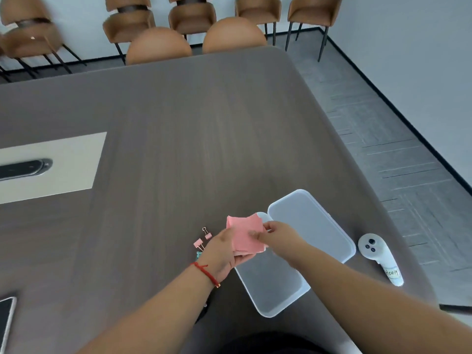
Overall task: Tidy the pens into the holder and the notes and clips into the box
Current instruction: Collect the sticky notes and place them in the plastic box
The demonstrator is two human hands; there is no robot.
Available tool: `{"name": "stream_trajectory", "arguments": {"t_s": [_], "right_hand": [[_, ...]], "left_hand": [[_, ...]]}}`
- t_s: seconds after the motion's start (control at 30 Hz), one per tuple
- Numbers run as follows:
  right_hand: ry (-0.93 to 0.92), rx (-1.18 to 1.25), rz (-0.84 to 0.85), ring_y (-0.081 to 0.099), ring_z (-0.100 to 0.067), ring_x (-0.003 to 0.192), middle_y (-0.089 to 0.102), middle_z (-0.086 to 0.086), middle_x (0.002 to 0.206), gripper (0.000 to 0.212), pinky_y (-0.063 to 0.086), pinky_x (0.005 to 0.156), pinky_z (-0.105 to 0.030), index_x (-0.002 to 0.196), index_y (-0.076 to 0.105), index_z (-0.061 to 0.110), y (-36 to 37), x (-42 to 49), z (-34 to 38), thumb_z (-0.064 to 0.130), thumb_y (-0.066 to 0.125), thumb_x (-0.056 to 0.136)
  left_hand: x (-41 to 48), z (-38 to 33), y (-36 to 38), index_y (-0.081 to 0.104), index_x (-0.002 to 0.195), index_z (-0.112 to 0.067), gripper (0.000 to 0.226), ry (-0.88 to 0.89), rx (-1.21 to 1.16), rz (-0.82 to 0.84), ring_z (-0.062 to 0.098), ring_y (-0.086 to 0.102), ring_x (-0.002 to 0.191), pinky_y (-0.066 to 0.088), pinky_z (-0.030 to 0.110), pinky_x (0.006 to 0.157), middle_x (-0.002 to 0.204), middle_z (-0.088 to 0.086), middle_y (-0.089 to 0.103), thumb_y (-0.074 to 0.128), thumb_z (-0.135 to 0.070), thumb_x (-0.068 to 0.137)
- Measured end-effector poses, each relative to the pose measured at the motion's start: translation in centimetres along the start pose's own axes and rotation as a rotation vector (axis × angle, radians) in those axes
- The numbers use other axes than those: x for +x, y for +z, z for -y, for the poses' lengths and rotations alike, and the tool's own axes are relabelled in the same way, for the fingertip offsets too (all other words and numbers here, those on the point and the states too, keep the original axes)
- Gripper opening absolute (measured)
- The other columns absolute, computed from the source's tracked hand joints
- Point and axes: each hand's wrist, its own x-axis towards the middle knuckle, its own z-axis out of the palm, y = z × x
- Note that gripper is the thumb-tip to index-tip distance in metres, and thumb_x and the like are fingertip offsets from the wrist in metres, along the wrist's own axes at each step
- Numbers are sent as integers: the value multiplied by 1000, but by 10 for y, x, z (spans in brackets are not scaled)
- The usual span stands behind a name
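Note:
A stack of pink notes (245, 233) is held above the table by both hands. My left hand (224, 254) grips it from below and the left; my right hand (274, 235) pinches its right edge. Just below and to the right lies the open translucent box (273, 290), and its lid (311, 223) rests flat behind it. Two pink binder clips (203, 238) lie on the table left of my left hand, and a teal clip (198, 254) peeks out beside my wrist. No pens or holder are in view.
A white handheld controller (378, 254) with a paper label lies right of the lid near the table's edge. A phone (6, 320) sits at the lower left. A cable panel (48, 164) is set in the table at left. Brown chairs (158, 46) stand beyond the far edge.

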Motion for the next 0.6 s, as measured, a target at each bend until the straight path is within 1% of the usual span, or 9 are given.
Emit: {"name": "stream_trajectory", "arguments": {"t_s": [0.03,0.1,0.17,0.23,0.3,0.4,0.5,0.53,0.6], "right_hand": [[8,34,9,52,-6,66,61,9,80,20,39,59,-19,104,66,19,-3,-2,-4,30,67,87],[23,60,-13,51,-12,62,61,5,75,10,41,60,-20,96,68,19,-9,-4,-12,21,65,87],[45,93,-39,46,-18,60,58,-1,69,12,42,61,-26,90,70,14,-12,-3,-18,13,59,85],[74,117,-59,41,-19,57,53,-2,63,20,41,62,-30,93,70,7,-13,0,-25,8,53,82],[96,107,-71,44,-21,58,56,-4,66,24,43,64,-31,93,70,8,-15,5,-29,7,51,80],[120,34,-72,49,-25,65,59,-8,77,25,47,64,-31,96,69,11,-12,17,-37,9,48,81],[104,-159,-75,50,-26,64,56,-5,78,29,43,57,-27,101,66,7,-6,32,-43,7,44,82],[96,-220,-71,52,-26,66,56,-4,78,26,43,58,-27,97,65,9,-3,37,-44,6,43,83],[93,-332,-58,53,-27,73,54,-2,73,19,44,65,-29,79,57,14,6,47,-45,3,43,85]], "left_hand": [[2,2,5,54,116,-5,26,-7,-10,-32,35,64,97,57,43,82,114,20,63,41,-15,97],[7,8,11,55,115,-6,26,-16,-18,-83,30,65,87,60,36,67,107,18,65,39,-12,96],[11,14,14,58,111,-6,25,-17,26,-118,23,64,78,60,31,57,101,16,64,38,-8,95],[15,20,14,61,99,-5,24,-4,137,-127,20,61,75,58,28,58,98,15,62,38,1,93],[16,27,13,62,87,-6,26,3,273,-125,17,59,71,58,24,58,89,14,61,39,6,92],[22,34,8,58,85,-3,19,-16,362,-144,21,62,67,60,27,55,91,19,60,43,6,93],[25,37,5,51,100,-6,22,-50,420,-193,28,65,72,59,32,62,86,19,63,45,11,87],[27,38,4,48,102,-10,27,-52,484,-226,29,65,79,59,35,69,91,18,62,48,11,85],[30,41,1,49,92,-14,26,-16,637,-278,26,59,89,56,40,87,99,15,57,56,7,79]]}}
